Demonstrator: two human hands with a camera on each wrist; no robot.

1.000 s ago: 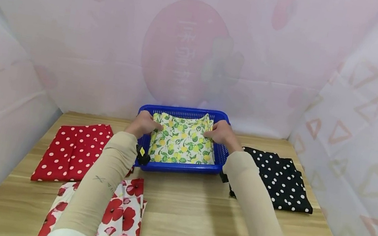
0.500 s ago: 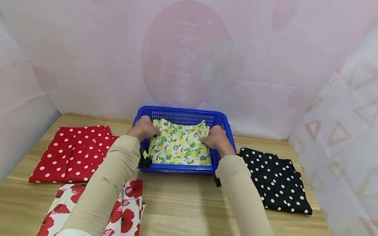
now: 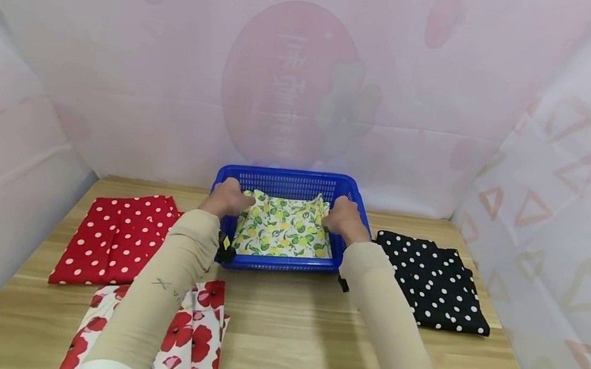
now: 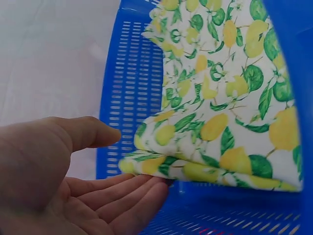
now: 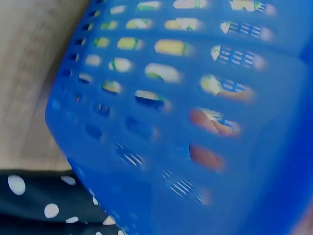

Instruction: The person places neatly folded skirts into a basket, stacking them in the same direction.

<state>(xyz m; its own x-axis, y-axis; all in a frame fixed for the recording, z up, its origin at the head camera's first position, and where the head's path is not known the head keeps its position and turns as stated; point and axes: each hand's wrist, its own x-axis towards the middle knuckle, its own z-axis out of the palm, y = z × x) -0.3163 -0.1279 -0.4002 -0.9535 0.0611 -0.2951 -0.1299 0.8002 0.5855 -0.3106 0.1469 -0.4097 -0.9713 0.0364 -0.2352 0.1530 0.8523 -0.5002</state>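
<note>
Blue plastic mesh forms the basket (image 3: 284, 263), which stands on the wood-grain desk (image 3: 278, 346) with a lemon-print cloth (image 3: 285, 227) lying folded inside it. Both arms reach forward in beige sleeves (image 3: 389, 324), slanting inward from the near side of the basket to its left and right ends.

At the basket's left end, the left hand (image 3: 229, 197) reaches in over the rim, its thumb pointing inward. Seen from the left wrist, the fingers (image 4: 132, 196) lie nearly straight and side by side, their tips at the cloth's folded edge, while the thumb stands well apart from them — a wide gap, with nothing pinched.

At the right end, the right hand (image 3: 346, 218) leans in with its thumb side towards the cloth. Only bits of it show through the basket's slots in the right wrist view, so I cannot tell whether its fingers grip the fabric.

Left of the basket lies a red polka-dot cloth (image 3: 118, 235); nearer than the basket's left end, a poppy-print cloth (image 3: 188, 340); to its right — a black polka-dot cloth (image 3: 432, 279).
</note>
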